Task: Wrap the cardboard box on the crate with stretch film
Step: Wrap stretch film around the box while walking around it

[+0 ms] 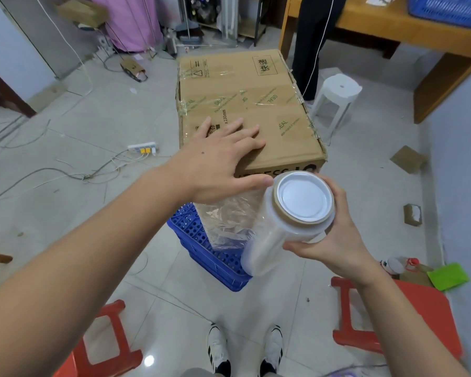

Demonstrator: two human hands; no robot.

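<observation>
Biggest risk here is probably the loose film tail getting bunched or slipping off the one cardboard box sat on the one blue crate, since the left hand is only laid flat on top while the one stretch film roll is gripped by the right hand at the near right corner.

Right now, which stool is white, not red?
The round white plastic stool beside the brown cardboard box's far right; both red plastic stools stand near the person's feet.
</observation>
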